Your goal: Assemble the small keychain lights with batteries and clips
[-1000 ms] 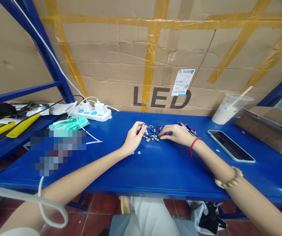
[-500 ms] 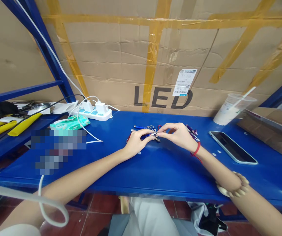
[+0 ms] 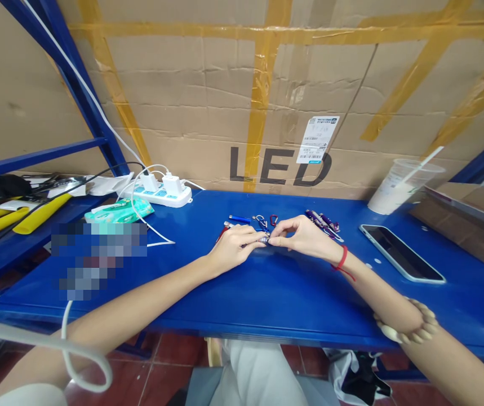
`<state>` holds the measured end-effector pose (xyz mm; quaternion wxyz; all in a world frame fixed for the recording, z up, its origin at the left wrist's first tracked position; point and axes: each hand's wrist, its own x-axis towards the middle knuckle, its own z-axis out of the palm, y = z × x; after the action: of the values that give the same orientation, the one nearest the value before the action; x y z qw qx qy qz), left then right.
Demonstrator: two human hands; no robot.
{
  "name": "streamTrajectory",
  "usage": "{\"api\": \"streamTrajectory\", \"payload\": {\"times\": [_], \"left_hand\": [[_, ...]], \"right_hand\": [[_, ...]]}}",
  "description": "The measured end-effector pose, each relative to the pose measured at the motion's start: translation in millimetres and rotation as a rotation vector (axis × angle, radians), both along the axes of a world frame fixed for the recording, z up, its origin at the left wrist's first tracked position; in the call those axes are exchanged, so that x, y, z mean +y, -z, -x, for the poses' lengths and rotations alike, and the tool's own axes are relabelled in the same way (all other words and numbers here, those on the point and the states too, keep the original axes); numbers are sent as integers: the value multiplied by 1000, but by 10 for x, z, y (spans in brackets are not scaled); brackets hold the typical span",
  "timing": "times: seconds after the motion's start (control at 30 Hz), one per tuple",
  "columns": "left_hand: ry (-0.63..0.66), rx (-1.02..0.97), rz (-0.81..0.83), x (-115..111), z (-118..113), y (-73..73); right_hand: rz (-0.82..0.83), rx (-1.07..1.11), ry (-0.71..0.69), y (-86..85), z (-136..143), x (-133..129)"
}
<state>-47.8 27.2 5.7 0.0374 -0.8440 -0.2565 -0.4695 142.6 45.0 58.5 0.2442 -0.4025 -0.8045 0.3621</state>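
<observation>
My left hand [image 3: 232,247] is closed round a small dark blue metal tube [image 3: 263,240], which looks like a keychain flashlight; only its right end shows. At that end, the thumb and fingertips of my right hand [image 3: 298,235] are pinched together. Whatever small part they grip is hidden. Just behind the hands lie a bright blue tube [image 3: 239,219], a silver carabiner clip [image 3: 261,221] and a red carabiner clip [image 3: 274,219]. A red tube [image 3: 223,229] is partly covered by my left hand. Several purple tubes [image 3: 320,220] with clips lie beyond my right hand.
On the blue table [image 3: 233,304], a phone [image 3: 402,254] and a plastic cup with a straw [image 3: 394,192] stand right, beside a cardboard box [image 3: 457,231]. Left are a power strip [image 3: 161,194], a green tissue pack [image 3: 119,211] and white cables. A large carton [image 3: 199,113] closes off the back.
Both hands have come slightly nearer to me with the tube, and it has turned so less of its body shows. More of the clips and purple tubes behind is visible.
</observation>
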Motion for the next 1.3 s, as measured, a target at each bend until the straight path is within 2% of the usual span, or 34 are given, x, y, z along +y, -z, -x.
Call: {"api": "streamTrajectory", "payload": {"times": [0.1, 0.2, 0.37, 0.57, 0.63, 0.7, 0.83, 0.9, 0.97, 1.03, 1.13, 1.3], "left_hand": [[-26, 38, 21, -12, 5, 22], [-85, 67, 57, -28, 11, 37], [-134, 170, 76, -39, 49, 7], [-135, 191, 63, -52, 77, -64], [-131, 168, 100, -48, 55, -73], [-124, 110, 164, -35, 18, -76], [-129, -33, 316, 1, -39, -90], [-156, -77, 378, 15, -36, -107], [-179, -117, 426, 24, -16, -125], [-191, -155, 465, 27, 4, -141], [-186, -175, 522, 15, 14, -161], [-162, -146, 574, -18, -12, -157]], "right_hand": [[-37, -7, 11, -3, 12, -24], [4, 23, 40, 15, 44, -59], [254, 113, 78, 96, 82, -73], [550, 227, 12, 160, 70, -44], [587, 226, 3, 158, 68, -33], [518, 197, 23, 144, 61, -10], [233, 138, 117, 118, -16, 111], [-5, 98, 212, 134, -87, 204], [-319, -37, 315, 178, -158, 297], [-464, -172, 296, 243, -209, 372], [-500, -307, 198, 336, -227, 436], [-308, -193, 66, 341, -157, 400]]}}
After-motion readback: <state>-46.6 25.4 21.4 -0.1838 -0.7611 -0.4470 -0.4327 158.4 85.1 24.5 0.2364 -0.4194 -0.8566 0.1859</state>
